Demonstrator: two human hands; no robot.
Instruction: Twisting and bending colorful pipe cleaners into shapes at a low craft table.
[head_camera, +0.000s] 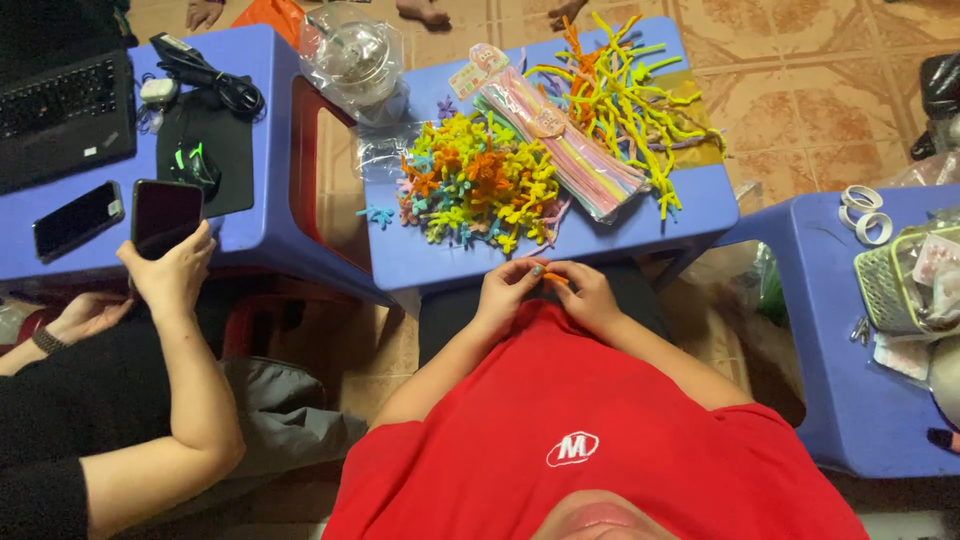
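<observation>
Orange stem (556, 279) btwn both grips

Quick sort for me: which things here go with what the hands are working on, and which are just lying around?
In use:
- left hand and right hand, pinching a small orange pipe-cleaner piece
- pile of twisted pipe-cleaner shapes
- pack of straight pipe cleaners
- loose bent pipe cleaners

Lying about:
- laptop
- phone on the stool
- tape rolls
- green basket
</observation>
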